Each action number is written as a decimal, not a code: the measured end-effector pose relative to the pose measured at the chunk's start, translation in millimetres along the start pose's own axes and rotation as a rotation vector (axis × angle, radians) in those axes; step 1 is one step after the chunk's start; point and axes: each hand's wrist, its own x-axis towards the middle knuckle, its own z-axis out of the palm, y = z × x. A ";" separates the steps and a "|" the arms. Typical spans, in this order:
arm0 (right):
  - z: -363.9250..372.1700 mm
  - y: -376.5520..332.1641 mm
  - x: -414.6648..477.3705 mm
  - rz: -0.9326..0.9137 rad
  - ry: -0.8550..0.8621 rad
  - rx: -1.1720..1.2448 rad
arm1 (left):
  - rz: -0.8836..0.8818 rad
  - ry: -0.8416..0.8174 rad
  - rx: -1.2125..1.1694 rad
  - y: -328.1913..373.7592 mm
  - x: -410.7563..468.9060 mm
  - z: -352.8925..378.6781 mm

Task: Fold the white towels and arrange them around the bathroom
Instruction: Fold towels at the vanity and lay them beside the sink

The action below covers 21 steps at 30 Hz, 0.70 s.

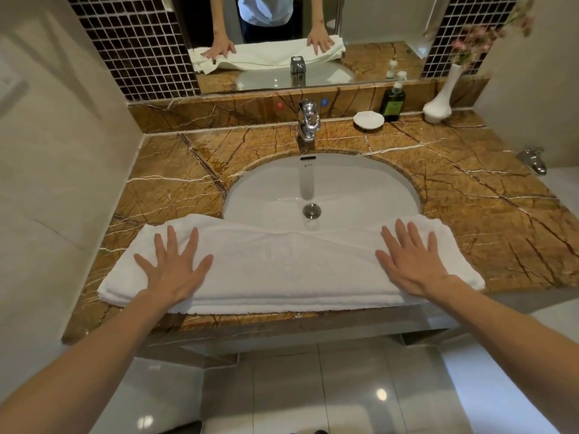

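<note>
A white towel [288,267], folded lengthwise into a long band, lies along the front edge of the brown marble counter [488,220]. Its far edge sags slightly over the front rim of the white sink [322,186]. My left hand [174,264] lies flat on the towel's left part, fingers spread. My right hand [413,258] lies flat on the right part, fingers spread as well. Neither hand grips the cloth.
A chrome tap [308,120] stands behind the sink. At the back right are a small white dish [368,119], a dark pump bottle [393,100] and a white vase [440,98] with pink flowers. A mirror [282,42] above reflects the towel and hands. Walls close both sides.
</note>
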 end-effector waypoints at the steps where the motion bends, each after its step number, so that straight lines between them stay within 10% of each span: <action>1: 5.6 2.2 0.1 0.021 -0.002 0.018 | -0.011 0.008 0.011 -1.0 0.7 3.0; 21: 4.2 -6.0 2.8 0.055 0.161 0.053 | -0.138 0.040 0.007 8.9 15.9 0.6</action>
